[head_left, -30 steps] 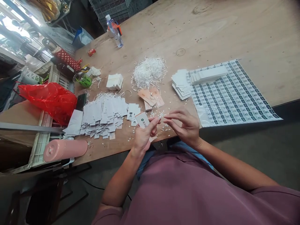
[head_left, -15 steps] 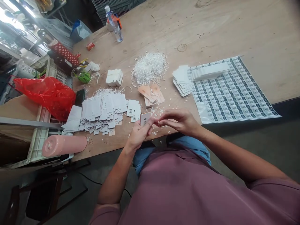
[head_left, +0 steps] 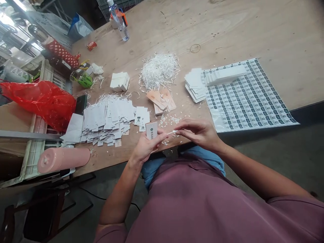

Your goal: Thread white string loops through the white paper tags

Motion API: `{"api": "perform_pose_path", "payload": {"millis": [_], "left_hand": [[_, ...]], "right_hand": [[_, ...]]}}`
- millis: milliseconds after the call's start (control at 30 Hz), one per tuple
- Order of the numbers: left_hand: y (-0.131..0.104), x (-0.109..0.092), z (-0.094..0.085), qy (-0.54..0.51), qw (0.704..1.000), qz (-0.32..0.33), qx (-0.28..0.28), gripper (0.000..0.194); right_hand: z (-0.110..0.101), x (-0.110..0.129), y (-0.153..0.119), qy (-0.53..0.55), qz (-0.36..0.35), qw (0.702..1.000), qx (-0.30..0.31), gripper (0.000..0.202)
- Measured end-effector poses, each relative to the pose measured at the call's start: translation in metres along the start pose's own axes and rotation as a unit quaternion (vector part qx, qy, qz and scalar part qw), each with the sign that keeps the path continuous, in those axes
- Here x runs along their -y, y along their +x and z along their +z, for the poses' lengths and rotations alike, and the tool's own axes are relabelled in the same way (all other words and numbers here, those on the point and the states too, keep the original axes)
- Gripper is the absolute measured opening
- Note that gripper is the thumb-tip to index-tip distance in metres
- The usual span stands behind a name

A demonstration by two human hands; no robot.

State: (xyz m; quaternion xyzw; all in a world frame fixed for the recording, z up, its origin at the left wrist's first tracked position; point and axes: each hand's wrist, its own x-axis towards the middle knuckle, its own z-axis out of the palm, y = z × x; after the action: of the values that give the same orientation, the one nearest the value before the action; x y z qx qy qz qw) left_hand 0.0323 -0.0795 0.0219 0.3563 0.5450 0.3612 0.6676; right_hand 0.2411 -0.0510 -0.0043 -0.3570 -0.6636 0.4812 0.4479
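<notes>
In my left hand is a small bundle of printed paper tags, held upright with a dark round logo facing me. My right hand pinches one end of a short white string; its other end runs to the left thumb and fingertips. Just beyond the hands, small white bits are scattered on the wood. Orange-printed tags lie past them. Left of my left hand sit a few white tags and a big loose heap of tags.
A tangle of white strings lies on the table beyond the orange tags. To the right are stacked white cards and a printed sticker sheet. A pink bottle, red plastic bag and clear bottle stand or lie leftward.
My hands have drawn slightly apart, and the white string now shows between them. The tag bundle has turned so its printed face is plainer. The whole view has shifted a little.
</notes>
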Motion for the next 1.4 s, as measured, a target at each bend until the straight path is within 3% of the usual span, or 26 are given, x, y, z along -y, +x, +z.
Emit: {"api": "perform_pose_path", "payload": {"millis": [133,267,467,600,700,833,1000,1233,1333,1400], "left_hand": [[-0.006,-0.001,-0.014,0.033,0.998,-0.009,-0.058,0.04],[-0.006,0.003,-0.026,0.049,0.996,-0.003,-0.077,0.039],[-0.004,0.009,-0.033,0.043,0.988,-0.004,-0.148,0.038],[-0.006,0.004,-0.028,0.01,0.995,-0.014,-0.096,0.037],[-0.005,0.002,-0.015,-0.029,0.996,-0.038,-0.079,0.038],[-0.002,0.005,0.004,-0.077,0.995,-0.06,-0.023,0.041],[-0.001,0.011,0.012,-0.093,0.994,-0.064,0.013,0.042],[-0.001,0.016,0.01,-0.113,0.991,-0.053,0.046,0.052],[-0.003,0.016,0.014,-0.188,0.979,-0.042,0.067,0.07],[-0.004,0.017,0.018,-0.225,0.971,-0.042,0.07,0.071]], "right_hand": [[-0.006,-0.006,-0.004,-0.009,-0.01,0.999,-0.031,0.014],[-0.01,-0.007,-0.007,-0.014,-0.027,0.999,-0.039,0.009],[-0.016,-0.007,-0.01,-0.053,-0.057,0.996,-0.046,0.004],[-0.027,-0.018,-0.014,-0.132,-0.094,0.986,-0.034,0.005],[-0.021,-0.022,-0.015,-0.19,-0.149,0.97,-0.03,0.012],[0.006,-0.017,-0.015,-0.108,-0.181,0.978,-0.009,0.025],[0.024,-0.013,-0.014,-0.01,-0.142,0.99,-0.019,0.013],[0.017,-0.01,-0.011,-0.099,-0.22,0.97,-0.01,0.015],[0.019,-0.005,-0.008,-0.124,-0.207,0.969,-0.045,0.014],[0.022,-0.003,-0.005,-0.126,-0.198,0.97,-0.057,0.014]]}}
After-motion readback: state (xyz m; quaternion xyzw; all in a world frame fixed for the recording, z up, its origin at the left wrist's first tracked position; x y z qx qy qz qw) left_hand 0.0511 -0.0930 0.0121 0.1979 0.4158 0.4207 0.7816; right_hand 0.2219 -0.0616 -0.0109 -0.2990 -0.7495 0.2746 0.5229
